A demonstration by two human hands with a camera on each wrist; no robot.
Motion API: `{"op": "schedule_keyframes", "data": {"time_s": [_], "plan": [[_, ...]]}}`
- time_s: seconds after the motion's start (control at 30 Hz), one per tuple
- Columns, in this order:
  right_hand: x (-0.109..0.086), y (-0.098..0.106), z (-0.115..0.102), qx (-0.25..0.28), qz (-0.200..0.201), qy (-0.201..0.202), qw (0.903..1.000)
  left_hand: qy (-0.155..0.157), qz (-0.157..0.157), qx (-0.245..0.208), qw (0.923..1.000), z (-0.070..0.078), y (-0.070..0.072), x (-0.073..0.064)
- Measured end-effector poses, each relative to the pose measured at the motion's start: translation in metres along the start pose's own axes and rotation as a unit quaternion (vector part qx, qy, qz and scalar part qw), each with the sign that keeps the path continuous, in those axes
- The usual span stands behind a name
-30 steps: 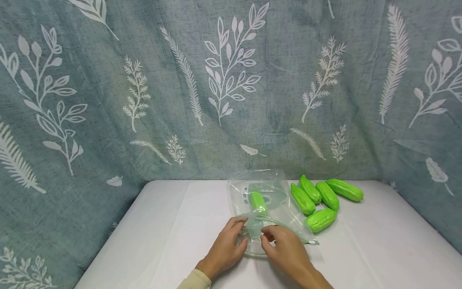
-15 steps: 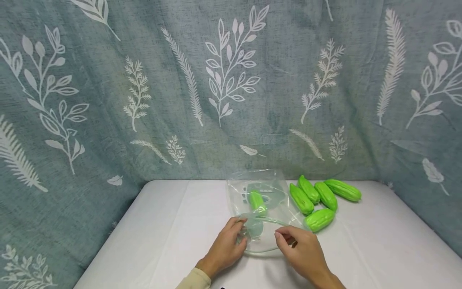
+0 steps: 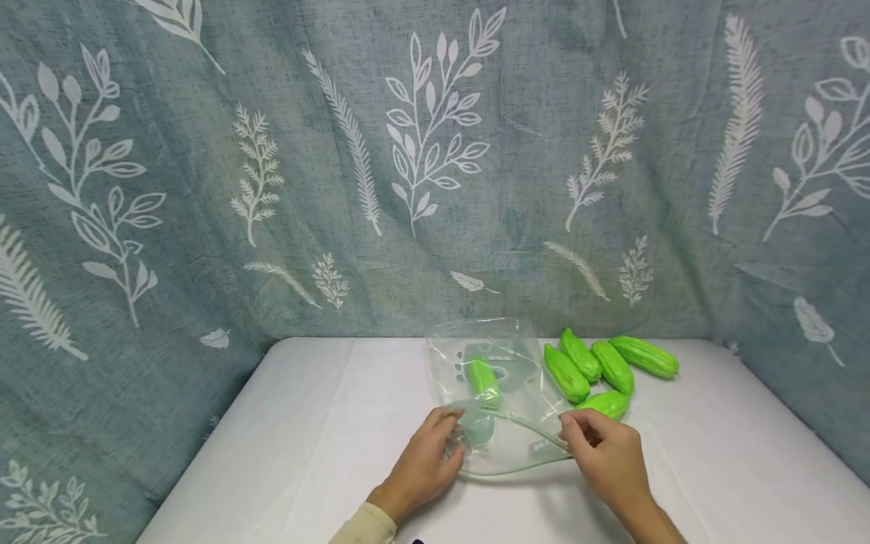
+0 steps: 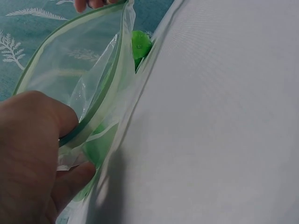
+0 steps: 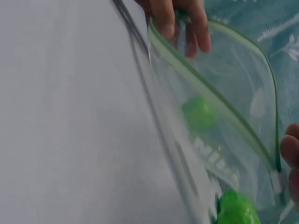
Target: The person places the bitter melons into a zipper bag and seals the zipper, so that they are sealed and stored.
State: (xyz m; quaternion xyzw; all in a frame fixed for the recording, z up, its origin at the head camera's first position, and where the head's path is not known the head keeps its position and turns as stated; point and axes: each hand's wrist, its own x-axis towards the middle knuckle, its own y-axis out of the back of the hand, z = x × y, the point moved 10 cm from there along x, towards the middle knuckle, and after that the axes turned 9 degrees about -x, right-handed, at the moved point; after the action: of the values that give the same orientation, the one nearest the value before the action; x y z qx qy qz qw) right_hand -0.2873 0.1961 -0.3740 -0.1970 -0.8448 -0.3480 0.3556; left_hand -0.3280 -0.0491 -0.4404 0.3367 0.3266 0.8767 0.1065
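Note:
A clear zip bag (image 3: 526, 393) with a green-edged mouth lies on the white table, its mouth towards me and gaping. Inside it is one bright green, ridged cucumber (image 3: 484, 380). My left hand (image 3: 423, 461) holds the left side of the mouth, fingers hooked over the green rim (image 4: 100, 105) and thumb below it. At the right corner of the mouth, my right hand (image 3: 612, 457) pinches the bag's edge. The right wrist view shows those fingertips (image 5: 290, 151) close to the white slider (image 5: 278, 181). The bag's right corner is partly hidden behind the right hand.
Several more green cucumbers (image 3: 615, 368) lie just right of the bag, the nearest one (image 3: 607, 404) partly behind my right hand. A leaf-patterned curtain (image 3: 435, 189) hangs along the table's (image 3: 326, 423) back and sides.
My right hand has moved right, from over the middle of the bag's mouth to its right corner. The mouth's edges look more stretched sideways. The left hand has stayed in place.

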Motion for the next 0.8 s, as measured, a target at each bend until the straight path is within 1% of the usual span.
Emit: {"op": "schedule_keyframes", "data": {"time_s": [0.17, 0.27, 0.63, 0.8], "plan": [[0.001, 0.005, 0.028, -0.027, -0.007, -0.057, 0.9980, 0.002, -0.004, -0.005, 1.0000, -0.002, -0.002, -0.001], [0.000, 0.009, 0.040, -0.033, -0.008, -0.079, 0.9963, 0.004, -0.005, -0.005, 1.0000, -0.002, -0.002, -0.001], [0.003, 0.017, 0.073, -0.060, -0.018, -0.126, 0.9901, 0.014, -0.012, 0.000, 0.9998, -0.001, -0.002, 0.000], [0.003, 0.021, 0.089, -0.089, -0.031, -0.144, 0.9850, 0.016, -0.010, -0.002, 0.9998, -0.002, -0.002, -0.001]]}}
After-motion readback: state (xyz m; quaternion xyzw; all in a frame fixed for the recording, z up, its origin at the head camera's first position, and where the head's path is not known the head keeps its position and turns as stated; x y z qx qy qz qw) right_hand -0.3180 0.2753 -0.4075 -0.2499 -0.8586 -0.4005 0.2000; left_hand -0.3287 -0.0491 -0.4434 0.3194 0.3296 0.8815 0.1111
